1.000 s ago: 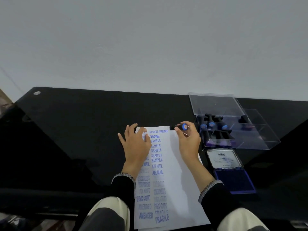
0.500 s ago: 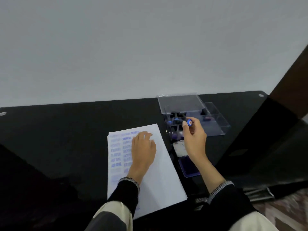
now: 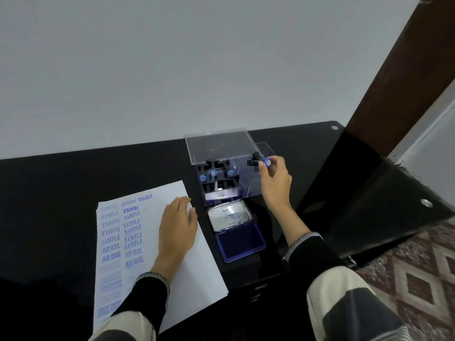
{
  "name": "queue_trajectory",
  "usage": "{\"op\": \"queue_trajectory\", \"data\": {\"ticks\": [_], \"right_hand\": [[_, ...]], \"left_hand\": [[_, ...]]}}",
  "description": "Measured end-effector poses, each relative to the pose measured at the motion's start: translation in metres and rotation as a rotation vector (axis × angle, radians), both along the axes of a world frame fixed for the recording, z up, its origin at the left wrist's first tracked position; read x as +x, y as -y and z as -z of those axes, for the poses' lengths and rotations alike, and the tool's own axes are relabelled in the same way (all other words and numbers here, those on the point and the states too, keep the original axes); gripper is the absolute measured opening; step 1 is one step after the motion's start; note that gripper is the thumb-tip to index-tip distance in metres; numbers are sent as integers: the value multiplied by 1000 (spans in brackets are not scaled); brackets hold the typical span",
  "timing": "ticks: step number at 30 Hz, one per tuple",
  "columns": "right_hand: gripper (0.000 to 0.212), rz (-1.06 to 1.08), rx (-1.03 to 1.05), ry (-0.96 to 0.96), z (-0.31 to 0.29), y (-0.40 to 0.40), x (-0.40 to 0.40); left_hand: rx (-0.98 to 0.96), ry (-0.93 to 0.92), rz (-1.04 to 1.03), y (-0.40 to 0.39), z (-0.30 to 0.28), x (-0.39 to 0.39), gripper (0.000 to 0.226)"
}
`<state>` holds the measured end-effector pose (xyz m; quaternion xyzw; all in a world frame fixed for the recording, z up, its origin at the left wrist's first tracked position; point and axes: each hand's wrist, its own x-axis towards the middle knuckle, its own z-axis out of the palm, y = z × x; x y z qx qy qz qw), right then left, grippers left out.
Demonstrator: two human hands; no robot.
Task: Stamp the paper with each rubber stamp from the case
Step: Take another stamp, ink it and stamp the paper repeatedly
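A white paper (image 3: pixel 177 271) covered with blue stamped words lies on the black table (image 3: pixel 73 183). My left hand (image 3: pixel 177 225) rests flat on the paper near its right edge. My right hand (image 3: pixel 274 183) pinches a black rubber stamp with a blue-capped handle (image 3: pixel 261 163) over the right side of the clear plastic case (image 3: pixel 246 185). Several more black stamps with blue caps (image 3: pixel 216 174) stand in the case's left part. The case lid (image 3: pixel 219 143) stands open behind them.
An open ink pad (image 3: pixel 240 238) with a silver lid (image 3: pixel 230 215) lies in front of the case, between my hands. The table's right edge drops to a patterned floor (image 3: pixel 418 274). A brown door frame (image 3: pixel 403 77) rises at the right.
My right hand carried the stamp from the paper's top edge rightward to the case. My left hand slid toward the paper's right edge. The camera view turned right.
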<state>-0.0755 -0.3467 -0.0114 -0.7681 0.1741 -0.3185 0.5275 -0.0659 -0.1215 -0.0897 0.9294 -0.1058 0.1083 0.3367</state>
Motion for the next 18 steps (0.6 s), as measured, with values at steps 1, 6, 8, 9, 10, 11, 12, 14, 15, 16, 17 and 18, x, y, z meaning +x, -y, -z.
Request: {"op": "queue_trajectory", "data": {"ticks": [1, 6, 8, 9, 10, 11, 12, 14, 15, 16, 17, 18], "right_hand": [[8, 1, -2, -9, -1, 3, 7], [14, 32, -27, -64, -3, 16, 36], [15, 36, -54, -100, -3, 20, 47], [14, 30, -74, -123, -2, 22, 52], [12, 19, -97, -147, -1, 23, 57], [11, 6, -123, -172, 0, 24, 63], [9, -12, -150, -197, 1, 24, 67], [10, -50, -203, -258, 1, 23, 75], [11, -68, -230, -293, 0, 22, 79], [12, -87, -258, -333, 0, 21, 83], [12, -101, -291, -379, -1, 20, 86], [11, -108, -329, -426, -2, 19, 90]], "left_hand": [[1, -3, -4, 0, 0, 0, 30], [4, 32, -7, 0, 1, 0, 27], [2, 45, -5, 0, 2, 0, 26], [4, 49, -2, 0, 2, 0, 25], [7, 51, 0, 0, 2, 0, 25], [10, 53, 1, 0, 1, 0, 25], [11, 54, 2, 1, 1, 0, 25], [14, 59, 6, 0, 2, 0, 25], [16, 65, 8, 0, 2, 0, 25], [17, 70, 9, -1, 3, 1, 25], [15, 76, 8, -1, 4, 0, 25], [10, 80, 8, -1, 4, 0, 25]]}}
